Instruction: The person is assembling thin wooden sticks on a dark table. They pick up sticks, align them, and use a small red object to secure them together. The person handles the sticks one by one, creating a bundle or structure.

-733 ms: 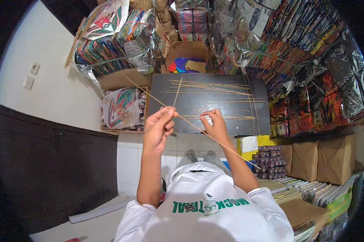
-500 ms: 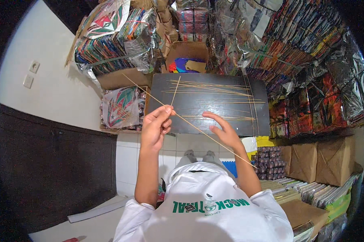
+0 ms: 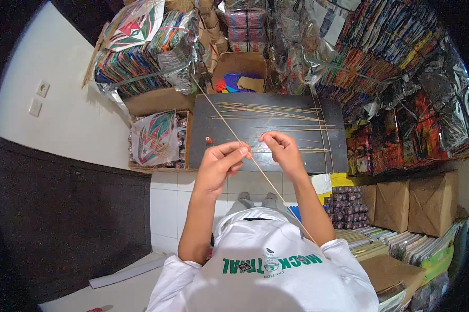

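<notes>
Left hand (image 3: 223, 165) pinches a thin stick (image 3: 274, 187) near mid-length, over the dark table's (image 3: 208, 129) near edge. Right hand (image 3: 285, 153): fingertips nearly together — can't tell if they hold anything. Stick looks light, springy, snappable — grip mid-length. Table flat, loose sticks (image 3: 297, 118) across it; packed bundles (image 3: 247, 39) beyond, open carton (image 3: 153, 102) left.

On my view, a long, thin, straw-coloured stick (image 3: 260, 169) slants from far left to near right, pinched around its middle by the left of the hands (image 3: 220, 165). I see similar loose sticks (image 3: 276, 111) lying mostly sideways on the dark bench (image 3: 206, 122), several crossing at shallow angles.
</notes>
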Action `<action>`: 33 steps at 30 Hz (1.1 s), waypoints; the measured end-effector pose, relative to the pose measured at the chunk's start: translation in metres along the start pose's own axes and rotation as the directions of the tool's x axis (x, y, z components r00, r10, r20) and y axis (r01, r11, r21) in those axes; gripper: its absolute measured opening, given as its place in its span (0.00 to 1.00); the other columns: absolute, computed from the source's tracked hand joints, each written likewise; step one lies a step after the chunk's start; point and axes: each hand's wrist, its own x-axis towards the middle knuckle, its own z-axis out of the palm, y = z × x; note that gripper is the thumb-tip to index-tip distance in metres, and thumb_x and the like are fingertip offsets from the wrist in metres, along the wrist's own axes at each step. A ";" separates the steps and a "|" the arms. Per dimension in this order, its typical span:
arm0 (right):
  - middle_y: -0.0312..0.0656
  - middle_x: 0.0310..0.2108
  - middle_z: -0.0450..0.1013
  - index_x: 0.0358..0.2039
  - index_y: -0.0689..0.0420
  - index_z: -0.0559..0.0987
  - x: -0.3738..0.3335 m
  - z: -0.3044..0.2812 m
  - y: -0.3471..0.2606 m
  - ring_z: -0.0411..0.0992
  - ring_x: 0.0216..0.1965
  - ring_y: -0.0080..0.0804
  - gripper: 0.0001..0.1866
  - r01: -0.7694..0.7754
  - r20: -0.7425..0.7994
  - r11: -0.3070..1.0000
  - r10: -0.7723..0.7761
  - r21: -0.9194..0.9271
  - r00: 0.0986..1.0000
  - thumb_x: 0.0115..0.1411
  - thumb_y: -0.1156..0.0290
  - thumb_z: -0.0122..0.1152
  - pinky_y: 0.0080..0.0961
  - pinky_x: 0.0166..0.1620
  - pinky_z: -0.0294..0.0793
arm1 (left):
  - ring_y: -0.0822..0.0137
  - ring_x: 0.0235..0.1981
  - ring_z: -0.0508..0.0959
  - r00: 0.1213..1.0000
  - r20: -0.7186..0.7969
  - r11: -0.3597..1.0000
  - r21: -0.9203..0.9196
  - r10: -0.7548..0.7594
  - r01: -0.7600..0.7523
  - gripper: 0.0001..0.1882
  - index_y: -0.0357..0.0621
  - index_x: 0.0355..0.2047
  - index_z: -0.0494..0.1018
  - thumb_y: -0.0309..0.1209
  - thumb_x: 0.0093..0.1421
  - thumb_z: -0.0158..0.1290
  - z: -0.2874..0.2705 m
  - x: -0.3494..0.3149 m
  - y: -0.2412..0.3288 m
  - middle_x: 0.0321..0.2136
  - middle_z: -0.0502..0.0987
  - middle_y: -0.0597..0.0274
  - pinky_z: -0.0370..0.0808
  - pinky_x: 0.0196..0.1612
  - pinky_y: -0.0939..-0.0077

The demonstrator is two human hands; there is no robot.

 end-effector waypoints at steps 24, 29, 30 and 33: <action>0.33 0.32 0.77 0.39 0.64 0.81 -0.031 0.009 -0.044 0.65 0.26 0.11 0.07 0.269 0.171 0.961 -0.276 0.060 0.946 0.65 0.73 0.62 0.13 0.28 0.63 | 0.80 0.17 0.68 0.998 0.053 1.000 0.018 -0.019 0.018 0.10 0.36 0.34 0.80 0.32 0.62 0.57 0.003 0.000 -0.013 0.28 0.82 0.59 0.60 0.19 0.86; 0.36 0.30 0.78 0.38 0.64 0.83 -0.030 0.012 -0.042 0.70 0.25 0.13 0.06 0.344 0.075 0.919 -0.336 -0.191 0.939 0.62 0.75 0.64 0.14 0.27 0.65 | 0.81 0.17 0.68 1.000 0.011 0.996 0.088 0.004 -0.005 0.11 0.35 0.33 0.81 0.32 0.62 0.57 0.004 -0.004 -0.014 0.27 0.82 0.59 0.58 0.19 0.87; 0.37 0.30 0.79 0.37 0.63 0.83 -0.031 0.013 -0.045 0.71 0.25 0.14 0.06 0.330 0.063 0.918 -0.324 -0.221 0.944 0.61 0.75 0.64 0.15 0.26 0.66 | 0.81 0.18 0.67 1.000 0.022 0.995 0.096 0.002 -0.004 0.11 0.34 0.33 0.81 0.32 0.62 0.57 0.004 -0.005 -0.014 0.27 0.82 0.59 0.59 0.19 0.87; 0.41 0.33 0.82 0.36 0.63 0.84 -0.031 0.014 -0.051 0.73 0.24 0.17 0.06 0.352 0.039 0.886 -0.357 -0.303 0.933 0.60 0.74 0.66 0.16 0.25 0.67 | 0.82 0.18 0.67 0.999 0.050 0.992 0.130 -0.009 0.002 0.12 0.33 0.33 0.81 0.32 0.62 0.57 0.008 -0.008 -0.015 0.27 0.82 0.60 0.59 0.19 0.87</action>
